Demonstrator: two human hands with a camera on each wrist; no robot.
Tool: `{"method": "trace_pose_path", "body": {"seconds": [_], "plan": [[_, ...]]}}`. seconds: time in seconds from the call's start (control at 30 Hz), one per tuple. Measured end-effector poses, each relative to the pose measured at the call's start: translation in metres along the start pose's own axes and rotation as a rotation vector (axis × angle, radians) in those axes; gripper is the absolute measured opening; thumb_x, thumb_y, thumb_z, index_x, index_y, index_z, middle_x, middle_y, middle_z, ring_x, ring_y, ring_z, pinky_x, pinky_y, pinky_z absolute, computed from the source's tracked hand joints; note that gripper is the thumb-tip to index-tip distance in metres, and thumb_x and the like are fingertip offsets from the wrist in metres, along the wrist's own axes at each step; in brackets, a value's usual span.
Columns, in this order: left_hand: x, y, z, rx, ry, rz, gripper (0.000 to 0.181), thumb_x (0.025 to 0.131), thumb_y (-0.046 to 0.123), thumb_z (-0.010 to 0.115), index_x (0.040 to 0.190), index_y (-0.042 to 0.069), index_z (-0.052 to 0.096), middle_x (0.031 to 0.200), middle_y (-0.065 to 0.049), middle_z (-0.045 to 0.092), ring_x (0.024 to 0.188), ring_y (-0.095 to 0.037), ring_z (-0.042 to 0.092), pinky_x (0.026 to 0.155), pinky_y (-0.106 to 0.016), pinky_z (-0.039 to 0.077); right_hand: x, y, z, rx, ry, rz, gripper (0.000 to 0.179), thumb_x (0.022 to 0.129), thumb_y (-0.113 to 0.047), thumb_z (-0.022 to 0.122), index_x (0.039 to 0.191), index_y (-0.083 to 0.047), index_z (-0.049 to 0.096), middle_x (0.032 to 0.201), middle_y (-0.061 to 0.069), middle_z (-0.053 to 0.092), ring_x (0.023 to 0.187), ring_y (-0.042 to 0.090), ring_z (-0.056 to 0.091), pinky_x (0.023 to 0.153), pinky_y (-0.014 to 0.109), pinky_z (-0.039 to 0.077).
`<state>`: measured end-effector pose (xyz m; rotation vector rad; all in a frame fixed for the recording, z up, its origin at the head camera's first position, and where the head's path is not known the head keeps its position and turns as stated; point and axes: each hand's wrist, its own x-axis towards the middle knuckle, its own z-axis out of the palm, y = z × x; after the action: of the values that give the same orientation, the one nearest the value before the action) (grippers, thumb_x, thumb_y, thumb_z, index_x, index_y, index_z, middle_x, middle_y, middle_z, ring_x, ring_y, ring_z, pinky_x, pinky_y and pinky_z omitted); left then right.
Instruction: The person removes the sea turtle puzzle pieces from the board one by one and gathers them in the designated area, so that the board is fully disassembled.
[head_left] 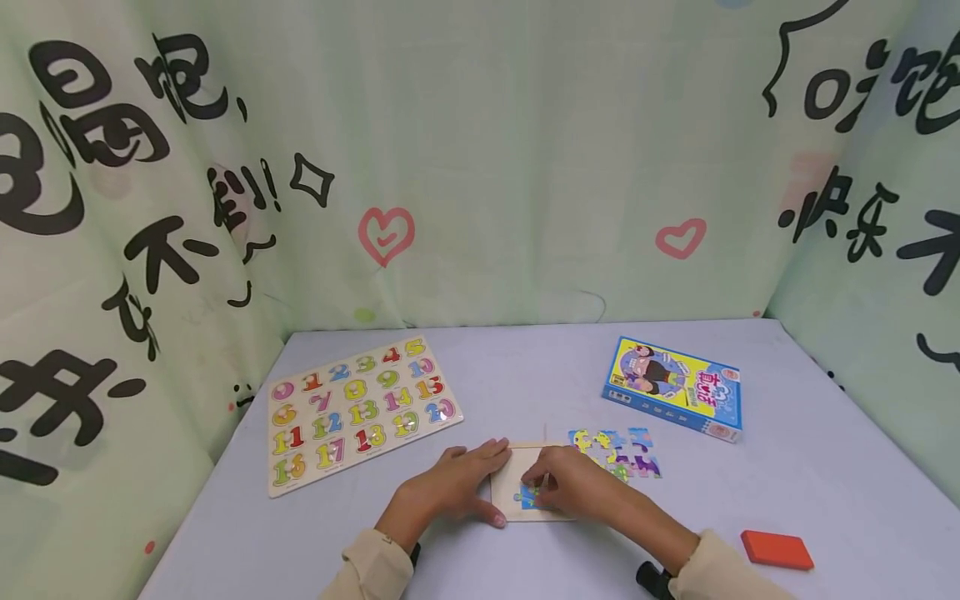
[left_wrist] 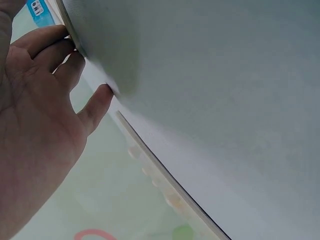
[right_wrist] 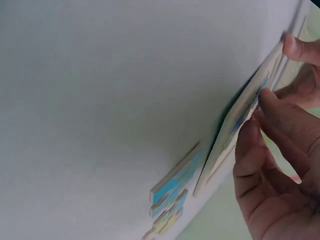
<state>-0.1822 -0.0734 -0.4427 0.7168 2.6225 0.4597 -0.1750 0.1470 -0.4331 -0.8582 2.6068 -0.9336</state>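
Observation:
A small wooden puzzle tray (head_left: 504, 479) lies on the table with a few joined blue puzzle pieces (head_left: 528, 497) near its lower edge. My left hand (head_left: 457, 483) rests along the tray's left side, fingers extended at the upper corner and thumb at the lower one. Over the tray, my right hand (head_left: 573, 483) pinches a blue puzzle piece (right_wrist: 256, 102) between thumb and fingertips, low against the tray. The fingers cover much of that piece. Loose puzzle pieces (head_left: 643, 462) with yellow and purple pictures lie just right of the tray, partly behind the right hand.
A wooden number board (head_left: 352, 408) lies at the back left. At the back right is a blue and yellow puzzle box (head_left: 671, 387). A red block (head_left: 777, 550) sits near the front right. A printed curtain (head_left: 525, 167) hangs behind the white table (head_left: 517, 358).

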Motion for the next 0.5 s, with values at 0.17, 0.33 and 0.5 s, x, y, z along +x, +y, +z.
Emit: {"method": "trace_pose_path", "body": {"seconds": [0.17, 0.33, 0.5], "plan": [[-0.0006, -0.0009, 0.0011, 0.001, 0.008, 0.004, 0.095, 0.080, 0.046, 0.085, 0.159, 0.016, 0.041, 0.166, 0.004, 0.031, 0.153, -0.013, 0.025, 0.122, -0.049, 0.023, 0.0012, -0.0004, 0.0030, 0.012, -0.022, 0.007, 0.021, 0.081, 0.005, 0.082, 0.100, -0.003, 0.077, 0.091, -0.002, 0.065, 0.075, 0.010, 0.053, 0.065, 0.023, 0.050], [-0.0005, -0.0014, 0.0010, -0.003, 0.012, 0.007, 0.095, 0.080, 0.046, 0.085, 0.159, 0.015, 0.041, 0.167, 0.004, 0.030, 0.153, -0.013, 0.024, 0.122, -0.049, 0.022, 0.0014, 0.0012, 0.0023, 0.037, -0.024, -0.002, 0.025, 0.082, 0.005, 0.082, 0.098, -0.009, 0.070, 0.088, -0.003, 0.059, 0.077, 0.013, 0.053, 0.067, 0.024, 0.049], [0.0000, -0.0011, 0.0007, -0.008, 0.012, 0.011, 0.095, 0.080, 0.046, 0.085, 0.159, 0.015, 0.041, 0.167, 0.004, 0.030, 0.153, -0.013, 0.024, 0.122, -0.049, 0.022, -0.0006, 0.0013, 0.0000, 0.053, -0.021, -0.008, 0.024, 0.083, 0.005, 0.081, 0.098, -0.011, 0.071, 0.089, -0.004, 0.059, 0.079, 0.014, 0.054, 0.069, 0.023, 0.050]]}}
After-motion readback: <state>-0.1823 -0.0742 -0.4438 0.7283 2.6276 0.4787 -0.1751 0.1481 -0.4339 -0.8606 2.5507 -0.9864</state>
